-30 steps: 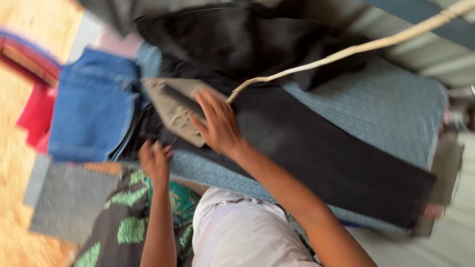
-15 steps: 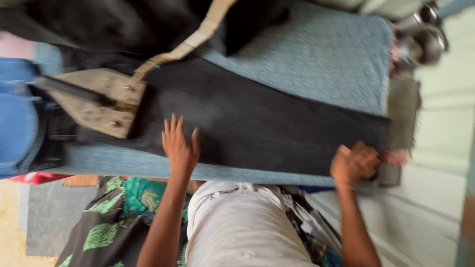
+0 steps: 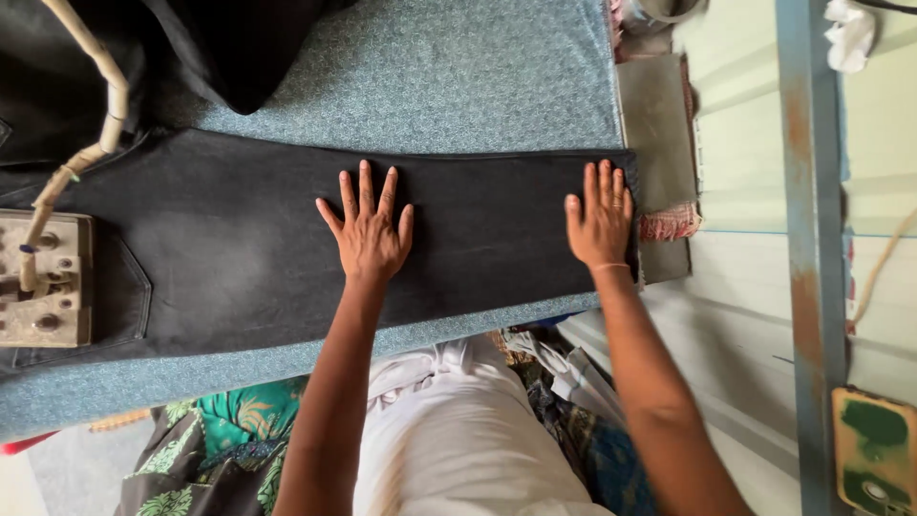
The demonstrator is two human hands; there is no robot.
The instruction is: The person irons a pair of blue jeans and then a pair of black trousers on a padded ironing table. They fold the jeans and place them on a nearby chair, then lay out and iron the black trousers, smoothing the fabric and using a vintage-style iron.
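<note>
A black pair of jeans [image 3: 239, 239] lies stretched flat across a blue patterned padded table [image 3: 458, 86]. My left hand [image 3: 368, 229] presses palm-down on the middle of the leg, fingers spread. My right hand [image 3: 600, 218] lies flat on the leg's hem end near the table's right edge. An old metal iron [image 3: 43, 277] rests on the jeans at the far left, its cloth-wrapped cord [image 3: 91, 105] running upward.
More dark clothing [image 3: 229, 43] is piled at the table's back left. A grey cloth pad [image 3: 659, 134] hangs at the right end. Beyond it is a pale wall with a blue rusty frame [image 3: 812, 239]. Green patterned fabric [image 3: 210, 449] lies below the table.
My view has swung right along the jeans. My left hand shifted onto the middle of the leg, and my right hand, earlier gripping the hem end, now lies flat on it.
</note>
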